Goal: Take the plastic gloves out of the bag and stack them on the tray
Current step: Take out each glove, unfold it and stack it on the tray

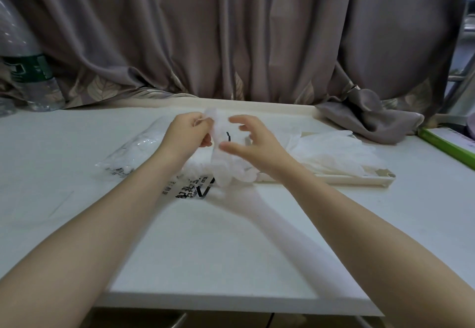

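My left hand (pixel 189 132) pinches the top of a thin translucent plastic glove (pixel 226 163), which hangs down between my hands. Just right of the glove, my right hand (pixel 253 142) hovers with its fingers spread and loosely curved, and I cannot see it gripping anything. Below the glove lies the clear bag (pixel 190 186) with black printing, flat on the table. A cream tray (pixel 359 179) sits to the right, and several translucent gloves (pixel 334 152) are piled on it.
A second clear packet of gloves (pixel 133 152) lies left of my hands. A large water bottle (pixel 28 70) stands at the far left. A green-edged box (pixel 449 145) sits at the right edge. A grey curtain (pixel 231 32) hangs behind the white table (pixel 205 250).
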### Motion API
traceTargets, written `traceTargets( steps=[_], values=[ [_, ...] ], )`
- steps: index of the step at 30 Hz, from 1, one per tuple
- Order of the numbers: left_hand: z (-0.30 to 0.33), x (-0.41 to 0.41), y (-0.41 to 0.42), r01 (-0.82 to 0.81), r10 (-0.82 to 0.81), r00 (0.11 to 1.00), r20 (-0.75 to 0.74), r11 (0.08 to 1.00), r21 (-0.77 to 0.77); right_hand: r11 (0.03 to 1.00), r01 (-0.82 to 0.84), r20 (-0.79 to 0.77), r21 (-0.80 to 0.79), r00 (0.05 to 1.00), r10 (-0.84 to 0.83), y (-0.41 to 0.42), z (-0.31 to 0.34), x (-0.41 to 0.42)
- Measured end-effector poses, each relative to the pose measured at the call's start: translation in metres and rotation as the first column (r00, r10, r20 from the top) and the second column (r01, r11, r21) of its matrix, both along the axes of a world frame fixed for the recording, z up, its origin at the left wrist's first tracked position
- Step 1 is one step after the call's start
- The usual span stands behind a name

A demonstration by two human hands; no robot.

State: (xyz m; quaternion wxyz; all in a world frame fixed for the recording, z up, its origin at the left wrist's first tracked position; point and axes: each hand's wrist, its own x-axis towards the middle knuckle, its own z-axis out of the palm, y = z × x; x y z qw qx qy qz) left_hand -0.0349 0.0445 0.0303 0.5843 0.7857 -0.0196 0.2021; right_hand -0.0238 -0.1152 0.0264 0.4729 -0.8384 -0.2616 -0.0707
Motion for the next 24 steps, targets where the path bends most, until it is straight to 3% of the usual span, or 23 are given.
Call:
traceTargets(
  steps=[2,4,8,12,15,20,24],
  values=[
    [0.001,0.0,-0.003,0.034,-0.031,0.999,-0.043,0.996,0.086,0.998,-0.057,0.007,0.019,0.998,0.057,0.012,0.001,-0.008],
    [0.002,-0.003,-0.008,0.124,-0.116,0.988,-0.099,0.99,0.071,0.999,-0.031,0.038,0.033,0.999,0.03,0.017,0.0,-0.01],
    [0.005,-0.008,-0.003,0.261,-0.28,0.946,-0.165,0.957,-0.128,0.971,0.075,-0.205,0.226,0.978,-0.028,-0.003,-0.004,0.002],
    [0.009,-0.014,-0.003,0.458,-0.54,0.829,-0.146,0.805,-0.377,0.87,0.04,-0.367,0.491,0.916,0.165,-0.027,0.005,0.003],
    [0.016,-0.015,-0.009,0.401,-0.541,0.818,-0.195,0.78,-0.48,0.794,0.063,-0.44,0.605,0.857,0.267,-0.041,0.019,-0.003],
    [0.029,-0.013,-0.04,0.504,-0.557,0.778,-0.29,0.829,-0.241,0.969,0.102,-0.349,0.227,0.937,-0.017,-0.06,0.03,-0.018],
    [0.032,-0.019,-0.078,0.584,-0.574,0.71,-0.409,0.804,-0.113,0.983,0.114,-0.334,0.146,0.941,-0.059,-0.073,0.032,-0.024]
  ],
)
